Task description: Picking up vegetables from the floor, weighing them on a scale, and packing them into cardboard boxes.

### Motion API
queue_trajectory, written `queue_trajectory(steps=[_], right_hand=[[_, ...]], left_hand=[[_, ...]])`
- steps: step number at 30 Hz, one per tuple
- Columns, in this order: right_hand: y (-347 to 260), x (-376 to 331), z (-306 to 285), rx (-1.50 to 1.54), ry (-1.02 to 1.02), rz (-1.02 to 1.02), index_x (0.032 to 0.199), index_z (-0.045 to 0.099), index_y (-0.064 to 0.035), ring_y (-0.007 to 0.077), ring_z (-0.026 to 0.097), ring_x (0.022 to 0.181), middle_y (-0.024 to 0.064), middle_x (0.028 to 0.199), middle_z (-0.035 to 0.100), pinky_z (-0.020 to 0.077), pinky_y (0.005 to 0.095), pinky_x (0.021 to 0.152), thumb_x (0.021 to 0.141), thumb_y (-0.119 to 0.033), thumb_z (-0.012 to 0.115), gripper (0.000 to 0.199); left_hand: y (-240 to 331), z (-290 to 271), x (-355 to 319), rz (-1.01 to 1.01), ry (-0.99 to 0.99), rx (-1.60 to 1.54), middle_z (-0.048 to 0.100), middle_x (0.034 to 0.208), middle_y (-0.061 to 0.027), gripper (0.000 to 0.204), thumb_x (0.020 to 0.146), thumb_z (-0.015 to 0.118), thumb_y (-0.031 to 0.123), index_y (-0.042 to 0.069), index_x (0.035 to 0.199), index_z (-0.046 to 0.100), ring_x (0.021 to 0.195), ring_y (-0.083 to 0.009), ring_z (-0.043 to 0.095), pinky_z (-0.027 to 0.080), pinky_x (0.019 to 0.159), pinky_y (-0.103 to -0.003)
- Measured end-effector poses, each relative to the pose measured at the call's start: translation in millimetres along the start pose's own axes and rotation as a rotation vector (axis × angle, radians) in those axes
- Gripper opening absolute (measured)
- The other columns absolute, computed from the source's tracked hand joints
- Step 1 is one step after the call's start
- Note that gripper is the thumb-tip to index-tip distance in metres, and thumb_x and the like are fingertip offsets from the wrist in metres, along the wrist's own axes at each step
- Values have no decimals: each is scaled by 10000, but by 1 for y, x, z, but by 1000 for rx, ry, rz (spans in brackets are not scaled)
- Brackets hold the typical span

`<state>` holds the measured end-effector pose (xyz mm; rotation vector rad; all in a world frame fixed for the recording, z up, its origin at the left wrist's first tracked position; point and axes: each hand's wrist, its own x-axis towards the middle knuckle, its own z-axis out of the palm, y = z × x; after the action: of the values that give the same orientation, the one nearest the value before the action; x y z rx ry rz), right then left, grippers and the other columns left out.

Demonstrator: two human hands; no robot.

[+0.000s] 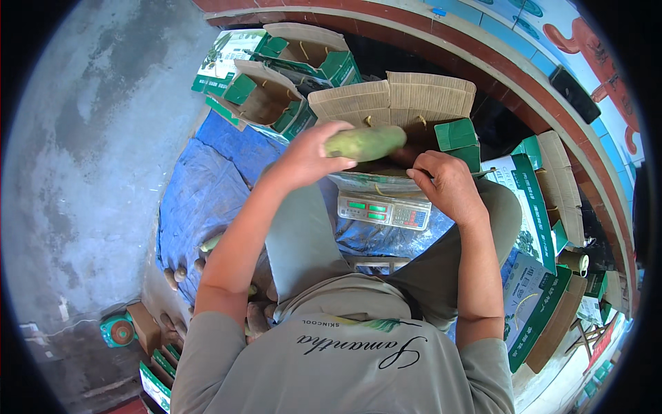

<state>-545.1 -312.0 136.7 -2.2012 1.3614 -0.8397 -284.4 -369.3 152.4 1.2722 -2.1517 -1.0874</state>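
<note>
Head view: locate the green gourd (371, 143) in your left hand (312, 153), raised over the mouth of the open carton (429, 96). Governing relation: the gourd's long axis runs nearly crosswise, left to right, with its free end pointing away from your left palm and toward your right side. The carton's cavity lies beneath that free end, as judged from this single angle.

Left fingers: wrapped around the near end of the gourd. Right hand (447, 185): fingers bent at the near right rim of the carton, just beside the gourd's free end and apart from it; whether they pinch the rim cannot be told. Your left hand is the nearer one, being in contact.

Materials: the gourd is oblong, blunt-ended and mottled in green shades, its outline slightly blurred. The carton is cardboard, with tan, ribbed upper flaps and a green side flap. At its near side sits a pale scale (383, 210) with lit displays and a keypad; its platform is not visible. Below spreads a wrinkled blue tarp (196, 186). More cartons (265, 103) stand beyond your left hand, their tops unfolded.
</note>
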Motion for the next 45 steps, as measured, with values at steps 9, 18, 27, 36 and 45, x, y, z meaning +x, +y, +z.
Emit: queue_trajectory(steps=[9, 18, 27, 36, 45], right_hand=[[5, -2, 1, -56, 5, -4, 762, 591, -2, 326, 572, 718, 132, 746, 576, 456, 403, 635, 781, -109, 635, 116], [6, 0, 10, -92, 11, -14, 772, 592, -5, 331, 576, 729, 136, 753, 580, 457, 407, 641, 779, -106, 634, 110], [4, 7, 19, -100, 112, -32, 766, 586, -20, 321, 583, 712, 122, 739, 584, 466, 404, 625, 784, -121, 635, 114], [5, 10, 33, -156, 235, -56, 782, 600, -29, 313, 587, 691, 114, 743, 595, 470, 383, 614, 798, -122, 636, 102], [1, -4, 33, -315, 331, -64, 814, 614, -39, 303, 585, 714, 104, 762, 597, 468, 371, 633, 809, -117, 629, 79]], left_hand=[[-37, -4, -9, 68, 308, 266, 581, 1139, -172, 462, 773, 670, 204, 32, 1183, 546, 1075, -310, 544, 423, 920, -367], [-128, -27, -142, -281, 599, 422, 631, 1007, -171, 289, 789, 636, 120, 3, 1051, 601, 977, -322, 593, 455, 864, -364], [-278, 44, -356, -967, 263, 492, 628, 938, -226, 382, 754, 626, 328, 36, 1001, 613, 919, -385, 593, 471, 803, -435], [-276, 127, -460, -1275, -69, 331, 596, 1124, -211, 591, 734, 635, 348, 85, 1250, 515, 1082, -335, 558, 429, 941, -399], [-249, 141, -432, -1283, -167, 292, 515, 1252, -212, 734, 727, 642, 399, 106, 1351, 388, 1173, -313, 499, 394, 982, -400]])
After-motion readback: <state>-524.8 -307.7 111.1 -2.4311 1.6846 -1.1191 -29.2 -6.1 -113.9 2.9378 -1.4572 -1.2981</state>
